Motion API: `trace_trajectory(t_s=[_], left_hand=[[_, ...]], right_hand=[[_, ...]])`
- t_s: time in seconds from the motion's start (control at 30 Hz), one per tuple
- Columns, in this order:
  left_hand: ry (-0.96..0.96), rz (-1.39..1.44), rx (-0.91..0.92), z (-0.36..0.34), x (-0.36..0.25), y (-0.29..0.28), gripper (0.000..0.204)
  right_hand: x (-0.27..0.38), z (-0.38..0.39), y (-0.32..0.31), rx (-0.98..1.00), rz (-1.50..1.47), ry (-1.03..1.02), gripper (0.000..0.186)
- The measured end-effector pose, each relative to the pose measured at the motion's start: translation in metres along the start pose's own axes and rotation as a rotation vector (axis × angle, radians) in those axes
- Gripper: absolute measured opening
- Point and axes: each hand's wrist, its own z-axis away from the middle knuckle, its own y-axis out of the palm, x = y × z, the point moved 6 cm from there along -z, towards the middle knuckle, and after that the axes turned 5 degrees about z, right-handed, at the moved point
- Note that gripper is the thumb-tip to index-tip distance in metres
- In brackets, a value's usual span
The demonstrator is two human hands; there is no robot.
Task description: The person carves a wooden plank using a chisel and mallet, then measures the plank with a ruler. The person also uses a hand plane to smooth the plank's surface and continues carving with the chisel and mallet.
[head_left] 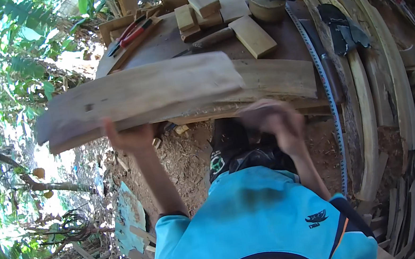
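Observation:
A thick wooden plank point(143, 93), greyish brown with a dark knot, lies across my front, slightly blurred. My left hand point(131, 136) grips its near edge towards the left, thumb up along the side and the other fingers hidden beneath. A second board point(280, 77) rests on the workbench, partly behind the plank and running out to the right. My right hand point(274, 119) hovers by the near edge of that board, smeared by motion, so its fingers cannot be made out.
On the workbench point(152, 46) lie red-handled pliers point(133, 34), several wood blocks point(254, 37), a tool with a wooden handle point(213, 39) and a round container point(264, 7) with a dark object on it. A tape measure point(329, 95) and long wood strips point(364, 122) run down the right.

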Motion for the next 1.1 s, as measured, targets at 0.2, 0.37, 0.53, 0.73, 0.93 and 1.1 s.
trace_trajectory(t_s=[0.2, 0.37, 0.53, 0.73, 0.93, 1.1], left_hand=[[-0.215, 0.047, 0.453, 0.030, 0.088, 0.011, 0.077], [-0.144, 0.057, 0.676, 0.051, 0.108, 0.006, 0.072], [0.245, -1.174, 0.724, 0.047, 0.132, -0.076, 0.042], [-0.173, -0.263, 0.597, 0.048, 0.116, -0.024, 0.044], [-0.291, 0.149, 0.290, 0.042, 0.095, 0.040, 0.059], [-0.324, 0.042, -0.072, 0.030, 0.113, -0.025, 0.050]], right_hand=[[0.000, -0.025, -0.051, -0.303, 0.708, -0.029, 0.028], [0.053, -0.051, 0.062, 0.175, 0.696, -0.310, 0.044], [-0.024, -0.034, -0.012, 0.007, 0.367, 0.168, 0.040], [-0.024, -0.041, -0.049, -0.089, 0.498, 0.111, 0.037], [-0.029, -0.046, -0.112, -0.445, 1.156, 0.054, 0.031], [-0.004, 0.067, -0.148, -0.496, 1.312, 0.626, 0.039]])
